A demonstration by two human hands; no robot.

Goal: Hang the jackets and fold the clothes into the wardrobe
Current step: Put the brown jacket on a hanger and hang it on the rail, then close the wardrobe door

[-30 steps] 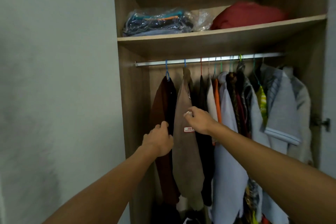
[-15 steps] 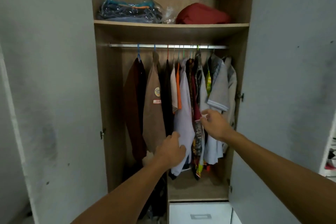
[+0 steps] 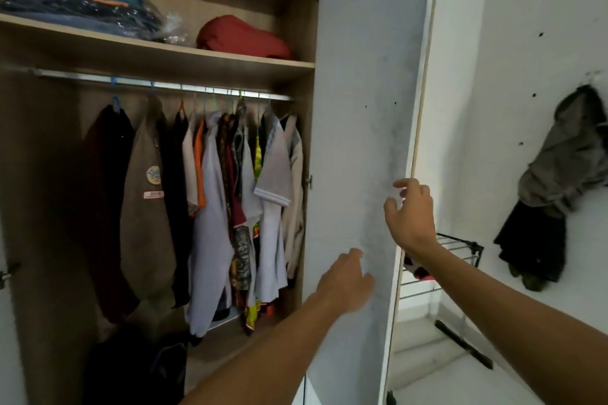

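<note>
Jackets and shirts [image 3: 210,207] hang from the rail [image 3: 158,84] at left of frame. Both arms reach toward the open wardrobe door [image 3: 362,141] at center: right hand [image 3: 411,214] near its edge, fingers loosely spread, gripping nothing; left hand [image 3: 345,283] lower, fingers relaxed, empty.

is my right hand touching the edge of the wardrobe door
Cannot tell. In the head view the right hand overlaps the wardrobe door edge, fingers curled, but no contact or gap shows.
</note>
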